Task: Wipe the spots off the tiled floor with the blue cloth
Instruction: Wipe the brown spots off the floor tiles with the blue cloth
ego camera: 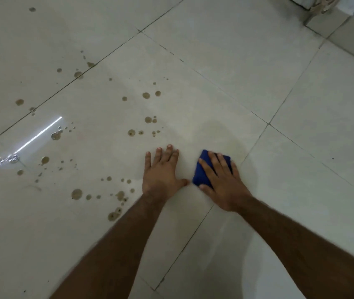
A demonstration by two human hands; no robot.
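Note:
A folded blue cloth [202, 172] lies on the pale tiled floor [247, 87], and my right hand [222, 182] presses flat on it with straight, spread fingers. My left hand [162, 172] rests flat on the bare tile just left of the cloth, fingers straight, thumb close to the cloth's lower corner. Several brown spots [146, 95] dot the tiles left of and beyond my hands, the nearest by my left wrist [120, 195]. A faint damp smear [217, 134] shows on the tile just beyond the cloth.
A bright strip of reflected light [38, 135] with wet droplets lies on the floor at the left. A skirting edge and wall corner [323, 20] stand at the top right. Dark grout lines cross the floor diagonally.

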